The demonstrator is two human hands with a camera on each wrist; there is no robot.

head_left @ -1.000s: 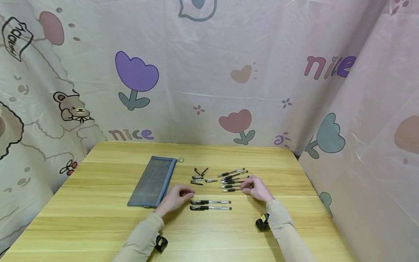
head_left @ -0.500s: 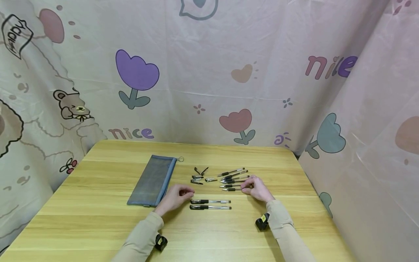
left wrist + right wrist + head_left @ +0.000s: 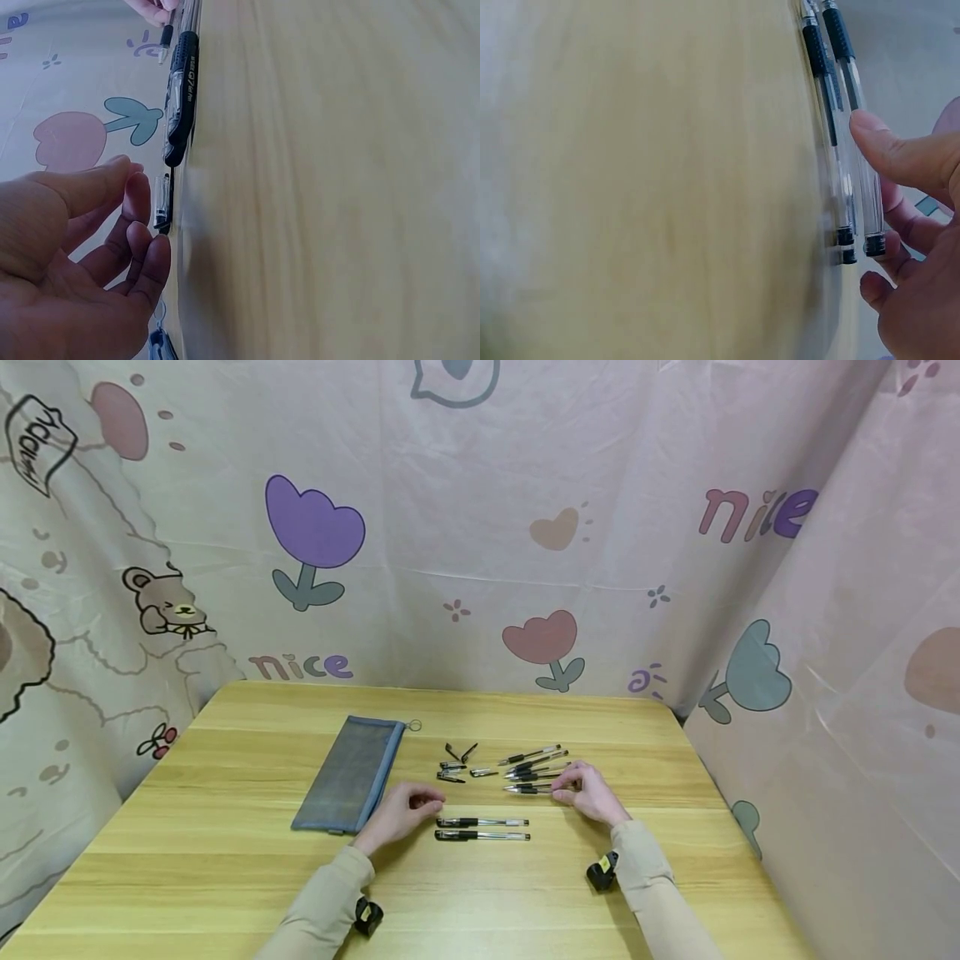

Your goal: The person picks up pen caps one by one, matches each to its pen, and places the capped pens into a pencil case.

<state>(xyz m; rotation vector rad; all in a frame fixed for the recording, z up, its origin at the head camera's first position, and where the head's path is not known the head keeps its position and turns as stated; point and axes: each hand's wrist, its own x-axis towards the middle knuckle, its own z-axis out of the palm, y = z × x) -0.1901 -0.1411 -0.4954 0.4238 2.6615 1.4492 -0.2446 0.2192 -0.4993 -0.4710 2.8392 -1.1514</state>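
My right hand (image 3: 588, 793) pinches a clear, uncapped gel pen (image 3: 840, 36) between thumb and fingers near its rear end. In the right wrist view this pen is raised beside other pens (image 3: 817, 52) that lie on the table. My left hand (image 3: 405, 814) holds nothing; its fingers are loosely bent, with a gap between thumb and fingers in the left wrist view. Just right of it lie two capped pens, an upper pen (image 3: 482, 822) and a lower pen (image 3: 482, 836), side by side. Several uncapped pens (image 3: 540, 756) fan out beyond my right hand.
Several loose black pen caps (image 3: 483, 772) lie between the hands, farther back. A grey mesh zip pouch (image 3: 348, 777) with blue edging lies flat at the left. Printed curtains (image 3: 450, 568) stand behind the wooden table (image 3: 480, 910). A black wrist camera (image 3: 602, 871) sits at my right wrist.
The pen in my right hand has come up slightly and now overlaps the neighbouring pen in the head view. The left hand stays about where it was.
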